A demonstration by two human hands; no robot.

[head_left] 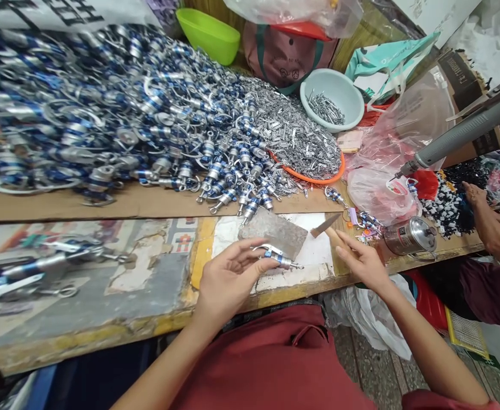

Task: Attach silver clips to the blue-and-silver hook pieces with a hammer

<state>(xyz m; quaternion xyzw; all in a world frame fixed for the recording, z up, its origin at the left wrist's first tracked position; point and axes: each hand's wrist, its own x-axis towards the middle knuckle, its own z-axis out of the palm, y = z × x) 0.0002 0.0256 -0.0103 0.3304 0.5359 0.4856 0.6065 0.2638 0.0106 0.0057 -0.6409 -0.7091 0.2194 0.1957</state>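
The left hand (226, 280) pinches a fitting (283, 259) between thumb and fingers, by the near edge of the slab (275, 226); the right hand (364, 263) is closed round a wooden-handled tool (324, 225), its blade just right of the slab. Beyond the slab and leftward lies a heap (147, 119) of similar fittings; a mug (405, 237) stands well to its right.

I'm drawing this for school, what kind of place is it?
Probably a workshop: the left hand holds a blue-and-silver metal piece, many similar ones lie heaped behind, and a screwdriver-like tool juts in from the right.
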